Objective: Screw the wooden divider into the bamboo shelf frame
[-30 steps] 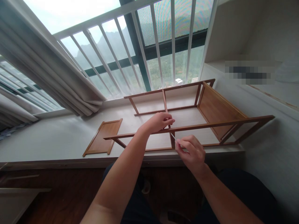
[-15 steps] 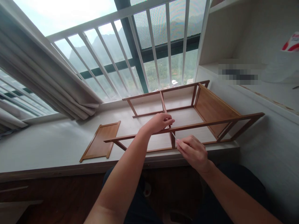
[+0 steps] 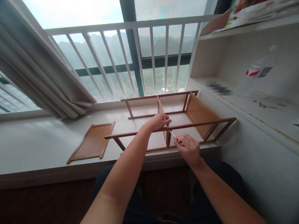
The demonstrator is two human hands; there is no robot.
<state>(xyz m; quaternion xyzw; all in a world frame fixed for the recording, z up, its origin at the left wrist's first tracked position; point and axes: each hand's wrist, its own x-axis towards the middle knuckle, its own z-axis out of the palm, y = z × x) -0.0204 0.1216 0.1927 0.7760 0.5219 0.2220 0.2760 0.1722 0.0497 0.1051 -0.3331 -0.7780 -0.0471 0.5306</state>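
Daylight fell through a tall window with white railing bars (image 3: pixel 151 53) onto a pale windowsill ledge (image 3: pixel 46 146), where a brown wooden shelf frame (image 3: pixel 201 115) had been laid on its side, seemingly so that its joints could be reached from above. A loose wooden panel (image 3: pixel 92 143) was lying flat on the ledge just left of the frame, apart from it, as if set aside. A gathered curtain (image 3: pixel 35 81) was hung at the left. On a white shelf to the right, a plastic bottle (image 3: pixel 259 70) and small metal fittings (image 3: pixel 265 105) were lying.

The left hand (image 3: pixel 158 121) was curled over the frame's near top rail where the middle upright meets it, fingers pressed together around the wood, apparently to steady the joint. The right hand (image 3: pixel 188 147) was held just below and to the right, its fingertips pinching a thin metal tool (image 3: pixel 173 134), perhaps a hex key, whose tip was aimed at that joint.

Compared with half a second before, the view had been raised, so more of the right shelf was shown; both hands had kept their grips at the same joint.
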